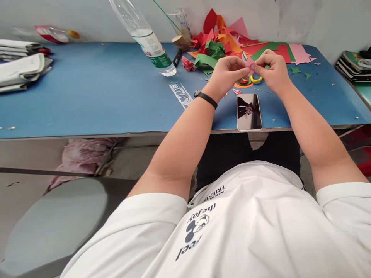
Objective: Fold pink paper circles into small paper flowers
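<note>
A small piece of pink paper (249,65) is pinched between my left hand (228,73) and my right hand (271,71), both raised over the blue table. Thumbs and fingertips of both hands meet at the paper. Behind and below them lie scissors with a yellow handle loop (256,79), partly hidden by my hands. A phone (249,112) with a dark screen rests nearer the table's front edge. Between phone and hands is a small folded pink paper piece (237,92). A clear ruler (181,94) lies left of my left wrist.
A plastic bottle (153,50) stands at the back, near a black marker (177,58) and a red paper flower (188,64). Coloured paper scraps (216,48) pile against the wall. Folded cloth-like items (23,71) lie far left; stacked books (355,65) are far right. A grey stool (58,224) stands lower left.
</note>
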`<state>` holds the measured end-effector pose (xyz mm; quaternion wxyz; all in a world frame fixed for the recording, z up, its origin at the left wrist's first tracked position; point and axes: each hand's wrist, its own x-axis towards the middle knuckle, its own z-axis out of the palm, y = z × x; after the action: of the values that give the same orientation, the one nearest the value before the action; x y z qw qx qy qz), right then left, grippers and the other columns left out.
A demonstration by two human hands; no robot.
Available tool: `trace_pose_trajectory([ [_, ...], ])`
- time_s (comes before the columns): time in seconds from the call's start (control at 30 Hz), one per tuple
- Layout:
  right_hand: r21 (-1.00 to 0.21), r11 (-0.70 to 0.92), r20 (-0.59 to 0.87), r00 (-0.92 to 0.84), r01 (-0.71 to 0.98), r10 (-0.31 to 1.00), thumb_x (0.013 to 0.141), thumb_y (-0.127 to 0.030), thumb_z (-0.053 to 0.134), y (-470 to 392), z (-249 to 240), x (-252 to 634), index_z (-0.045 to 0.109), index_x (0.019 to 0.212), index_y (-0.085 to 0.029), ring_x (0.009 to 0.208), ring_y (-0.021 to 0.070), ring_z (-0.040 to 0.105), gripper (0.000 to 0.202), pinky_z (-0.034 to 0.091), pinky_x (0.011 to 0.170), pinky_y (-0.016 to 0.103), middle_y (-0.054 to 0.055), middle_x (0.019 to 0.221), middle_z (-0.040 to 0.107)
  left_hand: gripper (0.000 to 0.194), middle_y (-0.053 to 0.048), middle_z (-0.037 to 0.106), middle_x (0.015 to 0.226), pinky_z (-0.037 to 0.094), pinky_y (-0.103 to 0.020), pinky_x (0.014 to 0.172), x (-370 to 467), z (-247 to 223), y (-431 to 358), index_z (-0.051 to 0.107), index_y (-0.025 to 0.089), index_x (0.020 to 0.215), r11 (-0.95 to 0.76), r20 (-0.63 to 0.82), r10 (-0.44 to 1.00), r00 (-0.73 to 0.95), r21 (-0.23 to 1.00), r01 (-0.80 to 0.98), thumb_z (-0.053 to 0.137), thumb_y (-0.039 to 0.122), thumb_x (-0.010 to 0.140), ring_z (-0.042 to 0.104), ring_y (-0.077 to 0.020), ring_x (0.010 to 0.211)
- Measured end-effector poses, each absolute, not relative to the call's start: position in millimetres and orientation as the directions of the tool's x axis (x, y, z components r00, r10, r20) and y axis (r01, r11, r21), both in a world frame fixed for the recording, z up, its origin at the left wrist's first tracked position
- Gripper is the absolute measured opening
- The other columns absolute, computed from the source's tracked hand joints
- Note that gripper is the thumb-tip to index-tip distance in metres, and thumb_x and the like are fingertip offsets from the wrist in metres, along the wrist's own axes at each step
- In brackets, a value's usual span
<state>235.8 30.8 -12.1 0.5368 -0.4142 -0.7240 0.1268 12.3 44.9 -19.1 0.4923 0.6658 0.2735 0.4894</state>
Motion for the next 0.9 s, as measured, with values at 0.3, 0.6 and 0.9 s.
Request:
trace_pose_trajectory([
  [0.3,-0.837,0.485,0.474,-0.107,0.254,0.874,0.085,-0.077,0.112,27.5,-15.2,232.1,0.071,0.106,-0.041,0.079,0.0301,0.070,0.059,0.066,0.075,0.053,-0.004,0.081,0.075,0.040,0.003,0.074,0.075,0.049,-0.065,0.125,11.1,-19.9,47.1,0.066,0.043,0.105,-0.344,0.330,0.859,0.391,0.938,-0.034,0.098,0.061,0.092,0.067,-0.0380,0.140],
  [0.6,-0.688,0.598,0.627,-0.078,0.411,0.775,0.093,-0.018,0.111,27.6,-13.4,228.7,0.083,0.088,-0.027,0.097,0.0287,0.083,0.029,0.066,0.085,0.044,0.003,0.099,0.088,0.029,0.000,0.082,0.096,0.065,-0.056,0.110,10.0,-23.2,44.1,0.074,0.035,0.107,-0.327,0.375,0.880,0.291,0.923,-0.201,0.099,0.041,0.094,0.077,-0.0286,0.097],
  [0.9,-0.753,0.567,0.595,-0.021,0.334,0.803,0.096,-0.012,0.110,28.8,-14.0,229.8,0.075,0.089,-0.033,0.081,0.0247,0.077,0.042,0.070,0.082,0.046,-0.003,0.087,0.084,0.033,0.001,0.088,0.103,0.061,-0.064,0.121,15.3,-20.8,38.8,0.079,0.044,0.102,-0.325,0.376,0.876,0.304,0.923,-0.204,0.097,0.040,0.075,0.080,-0.0384,0.118],
])
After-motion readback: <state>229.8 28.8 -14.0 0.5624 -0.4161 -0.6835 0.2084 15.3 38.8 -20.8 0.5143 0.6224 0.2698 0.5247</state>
